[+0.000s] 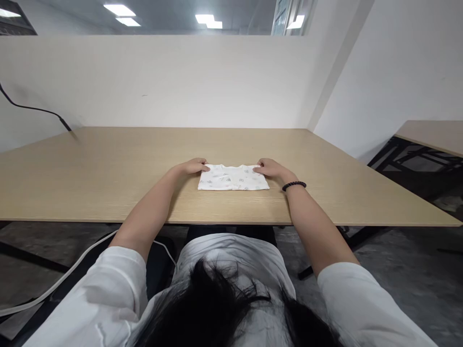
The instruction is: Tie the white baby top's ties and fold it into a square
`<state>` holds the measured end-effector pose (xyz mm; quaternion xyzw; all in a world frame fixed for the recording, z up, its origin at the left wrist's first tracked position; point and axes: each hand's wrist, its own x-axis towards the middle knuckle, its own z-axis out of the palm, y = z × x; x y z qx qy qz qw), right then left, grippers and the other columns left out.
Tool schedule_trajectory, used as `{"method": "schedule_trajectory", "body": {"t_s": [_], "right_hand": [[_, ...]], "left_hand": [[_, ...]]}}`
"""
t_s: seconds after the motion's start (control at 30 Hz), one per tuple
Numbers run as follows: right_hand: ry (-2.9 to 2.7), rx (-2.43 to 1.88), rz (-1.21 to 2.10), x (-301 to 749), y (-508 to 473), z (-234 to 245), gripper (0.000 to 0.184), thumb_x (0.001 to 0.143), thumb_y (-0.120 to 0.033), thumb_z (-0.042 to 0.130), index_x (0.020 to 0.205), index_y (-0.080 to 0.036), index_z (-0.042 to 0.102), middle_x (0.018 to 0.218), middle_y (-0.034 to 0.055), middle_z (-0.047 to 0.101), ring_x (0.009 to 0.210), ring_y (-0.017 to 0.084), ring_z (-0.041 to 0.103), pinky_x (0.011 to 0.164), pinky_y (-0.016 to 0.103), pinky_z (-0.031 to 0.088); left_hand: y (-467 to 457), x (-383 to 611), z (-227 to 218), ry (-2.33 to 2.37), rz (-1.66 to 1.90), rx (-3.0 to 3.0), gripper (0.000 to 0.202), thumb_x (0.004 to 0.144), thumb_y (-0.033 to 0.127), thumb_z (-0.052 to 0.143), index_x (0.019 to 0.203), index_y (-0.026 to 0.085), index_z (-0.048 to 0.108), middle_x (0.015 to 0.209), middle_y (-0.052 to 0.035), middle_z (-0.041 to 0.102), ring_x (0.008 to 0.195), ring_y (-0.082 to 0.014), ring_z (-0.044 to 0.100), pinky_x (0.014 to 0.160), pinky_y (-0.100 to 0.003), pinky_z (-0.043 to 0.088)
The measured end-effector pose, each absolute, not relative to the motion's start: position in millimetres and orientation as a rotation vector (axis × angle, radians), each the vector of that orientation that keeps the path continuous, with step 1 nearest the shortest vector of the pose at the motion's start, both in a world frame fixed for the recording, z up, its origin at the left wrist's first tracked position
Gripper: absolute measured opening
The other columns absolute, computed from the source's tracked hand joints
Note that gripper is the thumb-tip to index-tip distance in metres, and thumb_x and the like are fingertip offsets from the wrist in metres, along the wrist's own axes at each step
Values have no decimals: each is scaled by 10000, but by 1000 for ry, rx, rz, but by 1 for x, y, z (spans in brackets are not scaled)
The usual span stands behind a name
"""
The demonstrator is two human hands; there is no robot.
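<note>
One folded white printed garment (233,178) lies near the wooden table's (108,178) front edge. The left hand's (191,166) and right hand's (272,168) fingers (207,168) rest extended on its top corners; any pinch cannot be told. One beaded bracelet (293,185) circles the right wrist.

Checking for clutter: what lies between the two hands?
A folded white printed garment lies between the left hand and right hand, as the head view shows.

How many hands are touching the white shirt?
2. The left hand is at the far left corner of the folded white shirt, and the right hand is at its far right corner.
</note>
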<state>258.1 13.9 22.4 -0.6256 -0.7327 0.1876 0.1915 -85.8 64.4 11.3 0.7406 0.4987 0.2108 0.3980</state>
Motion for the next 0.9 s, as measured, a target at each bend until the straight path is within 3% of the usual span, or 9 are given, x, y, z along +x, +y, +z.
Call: {"method": "schedule_trajectory", "body": {"t_s": [0.13, 0.37, 0.53, 0.77, 0.9], "right_hand": [[-1923, -1572, 815, 258, 11, 23, 172, 814, -294, 665, 859, -199, 529, 768, 2, 569, 651, 137, 472, 584, 253, 339], [-1610, -1295, 1151, 263, 14, 21, 190, 797, -240, 714, 922, -203, 576, 800, 17, 600, 686, 132, 521, 602, 242, 410], [-1510, -1243, 1239, 264, 18, 21, 93, 831, -167, 652, 886, -188, 580, 760, 18, 592, 688, 131, 529, 626, 252, 431], [-1552, -1371, 1129, 263, 18, 22, 42, 859, -158, 618, 896, -163, 598, 723, 19, 586, 645, 123, 524, 627, 251, 441], [-1658, -1679, 734, 260, 18, 19, 134, 869, -205, 615, 981, -132, 623, 873, 105, 666, 816, 204, 604, 747, 315, 475]], "left_hand": [[59, -85, 19, 1152, 614, 1822, 294, 635, 314, 781, 798, 200, 564, 739, -26, 612, 680, -189, 573, 625, -303, 399], [61, -91, 21, 1057, 779, 1604, 451, 600, 307, 880, 922, 190, 586, 895, -57, 682, 877, -201, 648, 786, -346, 497], [64, -94, 19, 1105, 850, 1504, 360, 641, 302, 868, 876, 184, 623, 920, -54, 703, 896, -174, 651, 814, -318, 509], [68, -95, 18, 1208, 809, 1484, 210, 721, 259, 780, 838, 180, 625, 868, -44, 701, 825, -150, 652, 784, -289, 534], [65, -91, 17, 1421, 762, 1561, 219, 716, 227, 763, 850, 175, 597, 834, -67, 701, 822, -194, 659, 769, -328, 538]]}}
